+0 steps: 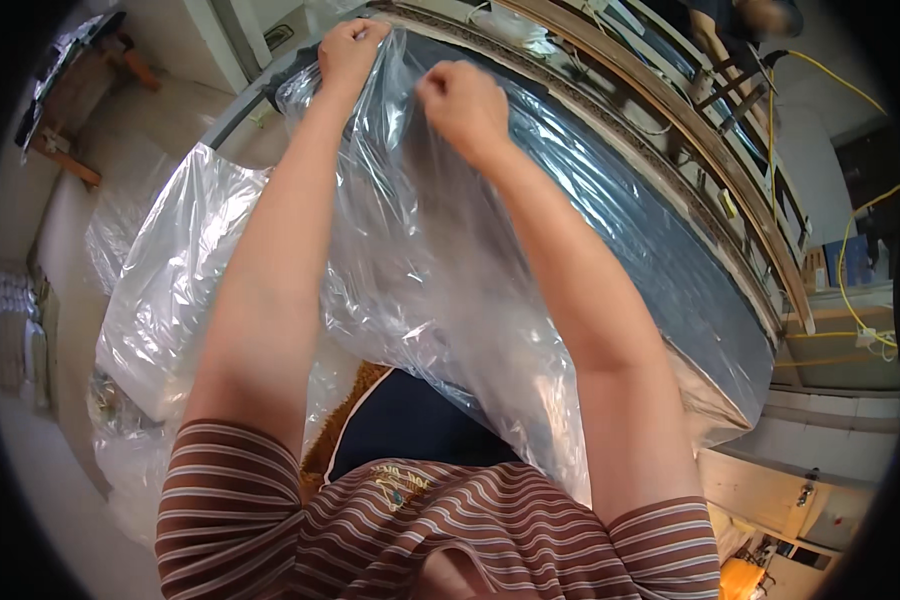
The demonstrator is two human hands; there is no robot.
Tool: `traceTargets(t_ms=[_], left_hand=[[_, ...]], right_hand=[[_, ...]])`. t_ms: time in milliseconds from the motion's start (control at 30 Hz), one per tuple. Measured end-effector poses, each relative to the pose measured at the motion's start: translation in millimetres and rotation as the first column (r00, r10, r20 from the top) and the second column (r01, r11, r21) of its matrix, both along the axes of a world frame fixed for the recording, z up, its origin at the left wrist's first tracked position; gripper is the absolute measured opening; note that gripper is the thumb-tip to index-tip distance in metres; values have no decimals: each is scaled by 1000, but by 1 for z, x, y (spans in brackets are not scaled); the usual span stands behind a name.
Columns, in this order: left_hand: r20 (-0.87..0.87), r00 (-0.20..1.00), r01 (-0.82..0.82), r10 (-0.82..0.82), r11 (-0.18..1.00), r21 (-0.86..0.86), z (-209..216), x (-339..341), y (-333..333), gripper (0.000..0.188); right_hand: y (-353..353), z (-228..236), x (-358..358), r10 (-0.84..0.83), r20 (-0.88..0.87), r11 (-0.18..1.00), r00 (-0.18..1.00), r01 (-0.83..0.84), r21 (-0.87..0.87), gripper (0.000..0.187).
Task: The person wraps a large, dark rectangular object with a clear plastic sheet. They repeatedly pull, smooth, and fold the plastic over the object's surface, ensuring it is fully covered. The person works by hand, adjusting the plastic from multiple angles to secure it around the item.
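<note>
A large clear plastic sheet (185, 260), creased and shiny, spreads in front of me and drapes down past my body. At the far end my left hand (350, 55) is closed, pinching the gathered edge of the sheet. Just right of it, my right hand (465, 105) has curled fingers, slightly smeared by motion, and appears to grip the same sheet; its fingertips are partly hidden. Beneath the plastic lies a wide dark grey-blue covered piece (630, 250), whose surface shows through on the right.
Long wooden rails (670, 100) of a frame run along the far right side. Beyond them is another person's arm (708, 40). A yellow cable (845, 250) hangs at right. A low wooden stand (65, 150) is at far left, and an orange object (742, 578) at lower right.
</note>
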State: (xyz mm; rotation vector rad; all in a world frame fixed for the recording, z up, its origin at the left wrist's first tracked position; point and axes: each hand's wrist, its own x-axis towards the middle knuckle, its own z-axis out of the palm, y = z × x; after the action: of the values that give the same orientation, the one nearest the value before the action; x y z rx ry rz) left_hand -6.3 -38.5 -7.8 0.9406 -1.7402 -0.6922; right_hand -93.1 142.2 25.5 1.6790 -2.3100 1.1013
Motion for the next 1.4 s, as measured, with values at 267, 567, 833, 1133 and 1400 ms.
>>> traceTargets(t_ms=[267,567,833,1133,1400], left_hand=[[199,980,-11,29,996,-91,-10,9,-28,34],[144,980,152,-138,984,-94,-17,0,-46,39],[403,904,241,-144,950,-200,-27,-12,-46,43],[456,890,139,13,944,-298,-27,5,-62,39],[583,799,67,148,941,-330,-28,49,-74,38]], right_hand=[[0,13,48,-76,-355,980,932,4,-201,35],[254,44,-75,-353,-591,920,725,383,-80,34],[735,41,-3,-824,-540,108,169,984,143,37],[878,209,-75,-765,443,407,468,884,-230,38],[654,108,-131,-309,-886,773,345,634,-22,42]])
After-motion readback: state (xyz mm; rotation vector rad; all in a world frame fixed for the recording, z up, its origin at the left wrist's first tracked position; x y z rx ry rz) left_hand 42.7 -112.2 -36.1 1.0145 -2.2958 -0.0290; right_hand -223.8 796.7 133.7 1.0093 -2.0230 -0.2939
